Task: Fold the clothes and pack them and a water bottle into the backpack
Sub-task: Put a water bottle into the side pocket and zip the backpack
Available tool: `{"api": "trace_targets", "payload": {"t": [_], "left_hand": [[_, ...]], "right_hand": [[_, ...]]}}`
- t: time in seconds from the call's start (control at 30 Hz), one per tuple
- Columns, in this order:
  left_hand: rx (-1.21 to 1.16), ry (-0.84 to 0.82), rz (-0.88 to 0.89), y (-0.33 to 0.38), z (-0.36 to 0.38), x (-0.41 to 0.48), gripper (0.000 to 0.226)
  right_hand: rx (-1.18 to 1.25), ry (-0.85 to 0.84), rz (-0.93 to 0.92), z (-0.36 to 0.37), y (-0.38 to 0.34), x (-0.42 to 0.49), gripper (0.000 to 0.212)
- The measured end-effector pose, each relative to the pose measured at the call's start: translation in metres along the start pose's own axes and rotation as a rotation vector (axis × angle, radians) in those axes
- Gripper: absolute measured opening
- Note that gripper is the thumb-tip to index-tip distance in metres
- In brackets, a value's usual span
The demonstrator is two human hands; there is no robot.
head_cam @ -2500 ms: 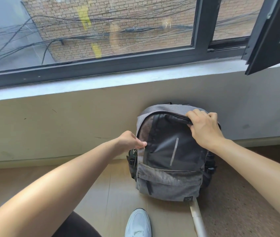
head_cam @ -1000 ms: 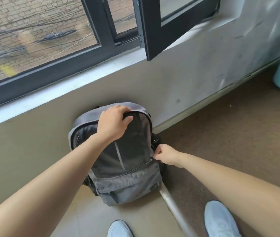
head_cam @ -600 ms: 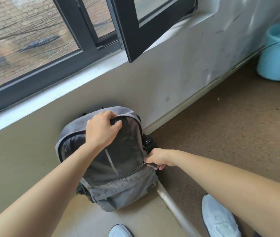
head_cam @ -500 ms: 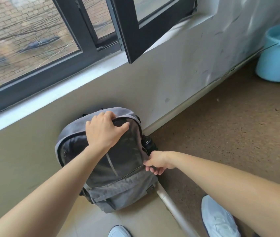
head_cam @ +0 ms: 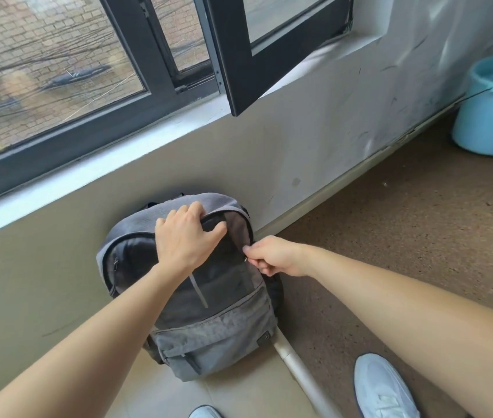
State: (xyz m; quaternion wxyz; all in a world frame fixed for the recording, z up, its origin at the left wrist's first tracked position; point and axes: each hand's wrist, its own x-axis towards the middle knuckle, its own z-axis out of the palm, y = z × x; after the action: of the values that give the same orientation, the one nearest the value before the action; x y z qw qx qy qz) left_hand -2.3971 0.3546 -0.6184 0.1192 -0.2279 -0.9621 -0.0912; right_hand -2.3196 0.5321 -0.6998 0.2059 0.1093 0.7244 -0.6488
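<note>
Backpack (head_cam: pixel 215 336) stands upright on the floor (head_cam: pixel 390 236), leaning against the wall (head_cam: pixel 314 140) below the window (head_cam: pixel 58 70). Left hand (head_cam: pixel 186 239) curls over its top edge, gripping it; right hand (head_cam: pixel 275 256) pinches the zipper pull (head_cam: pixel 245 258) at its right side.

Backpack (head_cam: pixel 221 312) is standing upright on the floor, its back leaning against the wall below the window. Two-tone grey: lighter fabric is running over the top and across the front pocket (head_cam: pixel 212 342) at the bottom, while a darker panel is filling the middle, with a pale strip (head_cam: pixel 199 292) slanting down it. Zip track is arching round the dark panel. Zip pull (head_cam: pixel 245 258) is sitting part-way up the person's-right edge. Dark side pocket (head_cam: pixel 276 289) is showing just below it; contents unreadable.
</note>
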Motion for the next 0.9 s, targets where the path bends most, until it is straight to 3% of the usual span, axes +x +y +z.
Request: {"api": "trace_targets", "payload": {"t": [0.37,0.77,0.9], "left_hand": [[-0.166,0.036,0.029,-0.018,-0.015,0.018,0.032],[-0.280,-0.021,0.098,-0.021,-0.017,0.014,0.027],[-0.322,-0.034,0.121,-0.020,-0.015,0.011,0.028]], "right_hand": [[0.041,0.034,-0.211,-0.018,-0.064,-0.008,0.048],[0.048,0.120,-0.128,-0.041,-0.053,-0.015,0.048],[0.041,0.163,-0.235,-0.028,-0.079,-0.016,0.049]]}}
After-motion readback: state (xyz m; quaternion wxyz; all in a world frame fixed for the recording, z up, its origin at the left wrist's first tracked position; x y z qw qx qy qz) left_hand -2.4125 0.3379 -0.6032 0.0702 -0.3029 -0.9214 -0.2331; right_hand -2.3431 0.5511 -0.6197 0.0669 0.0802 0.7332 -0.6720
